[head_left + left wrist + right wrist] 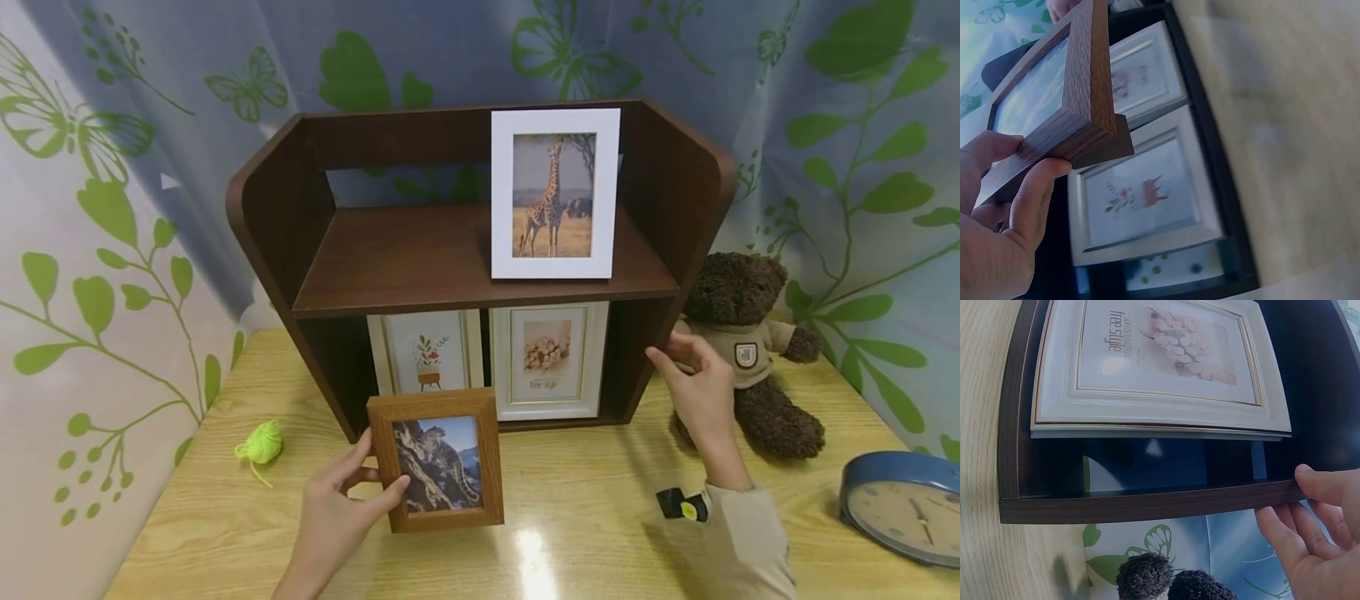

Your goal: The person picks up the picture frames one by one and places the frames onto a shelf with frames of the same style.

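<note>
Wooden frame [442,462], one: pinched by the left hand [337,492], unshelved. Beyond that hand stand, shelved (apparently done), giraffe frame [555,193], plant frame [429,354] and lettered frame [549,362]. Right hand [697,387] grips shelf side [682,200].

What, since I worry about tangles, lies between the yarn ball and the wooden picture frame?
In the head view, bare tabletop beside the yarn ball, then the left hand, which grips the wooden picture frame.

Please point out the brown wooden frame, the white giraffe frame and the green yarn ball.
Brown wooden frame [437,463]: head view, middle of its picture.
White giraffe frame [552,198]: head view, middle of its picture.
Green yarn ball [262,443]: head view, middle of the ball.
</note>
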Demonstrator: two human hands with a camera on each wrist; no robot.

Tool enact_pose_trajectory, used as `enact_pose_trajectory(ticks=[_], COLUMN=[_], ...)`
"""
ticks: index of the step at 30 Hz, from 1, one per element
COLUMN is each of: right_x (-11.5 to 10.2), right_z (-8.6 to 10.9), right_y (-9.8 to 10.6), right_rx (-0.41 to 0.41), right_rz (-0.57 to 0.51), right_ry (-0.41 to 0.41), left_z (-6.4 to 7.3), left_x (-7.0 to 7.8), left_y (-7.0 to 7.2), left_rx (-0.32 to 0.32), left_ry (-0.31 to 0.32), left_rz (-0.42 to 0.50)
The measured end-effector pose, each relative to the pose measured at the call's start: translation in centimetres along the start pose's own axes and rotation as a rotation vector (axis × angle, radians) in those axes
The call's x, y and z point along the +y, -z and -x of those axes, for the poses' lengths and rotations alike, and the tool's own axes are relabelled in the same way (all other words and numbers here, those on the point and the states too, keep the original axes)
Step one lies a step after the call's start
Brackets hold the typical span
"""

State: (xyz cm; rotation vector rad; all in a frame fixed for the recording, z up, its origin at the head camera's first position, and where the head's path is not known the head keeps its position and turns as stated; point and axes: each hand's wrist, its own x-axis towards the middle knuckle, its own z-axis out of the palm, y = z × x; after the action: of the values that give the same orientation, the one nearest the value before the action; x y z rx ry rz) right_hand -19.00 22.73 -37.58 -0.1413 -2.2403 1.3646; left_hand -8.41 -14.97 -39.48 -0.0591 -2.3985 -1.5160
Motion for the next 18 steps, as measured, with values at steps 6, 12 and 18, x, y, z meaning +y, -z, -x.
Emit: enact_pose_trajectory(ticks=[6, 12, 18], right_x=[0.0, 0.2, 0.3], right_z=[0.0, -0.1, -0.1], right_y=[0.0, 0.0, -0.1], right_rx=[0.000, -0.003, 0.004], right_rz=[-0.006, -0.018, -0.016], right_ry=[-0.003, 0.008, 0.029], left_z=[-1.0, -2.1, -3.3], left_x=[1.1, 2.5, 3.7], left_y=[1.0, 1.8, 2.5], left_rx=[0.018, 0.076, 0.112], left_ry=[-0.093, -0.197, -0.274], left_rz=[-0.037, -0.064, -0.074])
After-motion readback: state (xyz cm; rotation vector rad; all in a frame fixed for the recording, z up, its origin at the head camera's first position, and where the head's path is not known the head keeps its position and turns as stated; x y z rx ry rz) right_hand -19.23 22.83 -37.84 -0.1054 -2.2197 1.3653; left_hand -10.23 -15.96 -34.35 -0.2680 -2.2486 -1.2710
